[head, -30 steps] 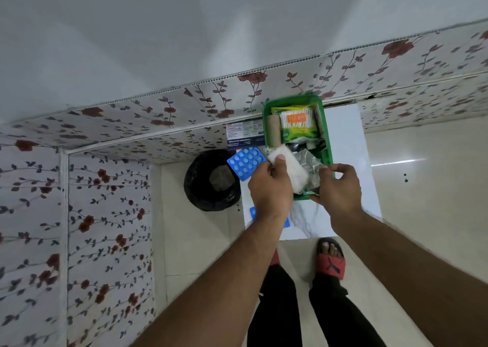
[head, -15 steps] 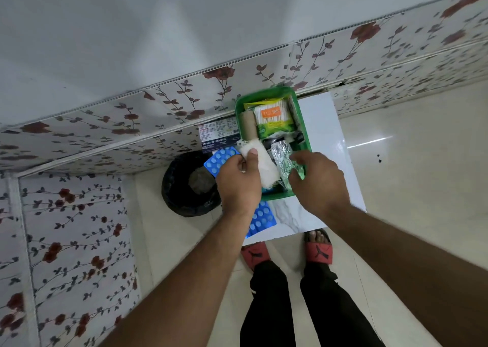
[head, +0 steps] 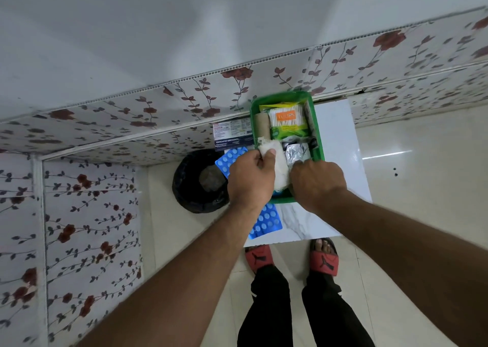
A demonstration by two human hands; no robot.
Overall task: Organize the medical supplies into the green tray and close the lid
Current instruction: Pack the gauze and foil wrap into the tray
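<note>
Left hand (head: 250,180) clutching white gauze roll (head: 277,161) over green tray (head: 318,140), right hand (head: 317,183) resting on foil strip (head: 297,152) just beside, grip hidden, blue blister pack (head: 266,224) lying on table.

Nearer blister pack (head: 268,224) partly under forearm (head: 224,238)

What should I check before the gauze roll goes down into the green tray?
1. Grip: left hand holds gauze roll: ok.
2. Roll over green tray: ok.
3. Free slot beside foil strip: cannot tell; right hand covers it.
4. All supplies in tray: not ok; blue blister packs and dressing box lie outside.
5. Lid at hand: cannot tell; none in view.
</note>
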